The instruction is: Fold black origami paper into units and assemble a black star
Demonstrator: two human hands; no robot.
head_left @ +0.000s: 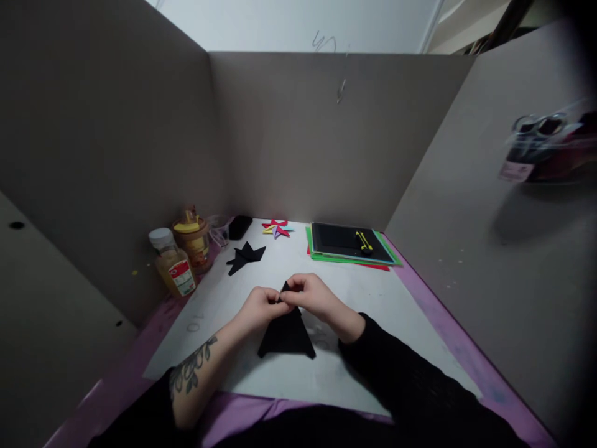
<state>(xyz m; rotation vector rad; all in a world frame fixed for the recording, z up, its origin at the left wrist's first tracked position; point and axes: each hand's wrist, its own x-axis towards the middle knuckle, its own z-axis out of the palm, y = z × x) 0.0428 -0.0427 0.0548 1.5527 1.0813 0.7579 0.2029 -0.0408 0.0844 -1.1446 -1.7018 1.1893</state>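
A folded black paper (287, 335), roughly triangular with two small feet at its lower corners, lies on the white sheet in front of me. Its narrow tip points away from me. My left hand (261, 308) pinches it near the tip from the left. From the right, my right hand (311, 295) grips the same tip between thumb and fingers, and the two thumbs meet there. The fingers hide part of the upper folds. Farther off to the left rests another folded black paper piece (245, 256) with several points, apart from both hands.
A white sheet (373, 311) covers the purple table. At the back right lies a stack of coloured paper (333, 244) with a yellow-black cutter (362, 242) on it. A colourful paper star (278, 229), dark phone-like object (240, 227), cup (192, 239) and bottle (173, 264) stand left and back. Grey panels surround.
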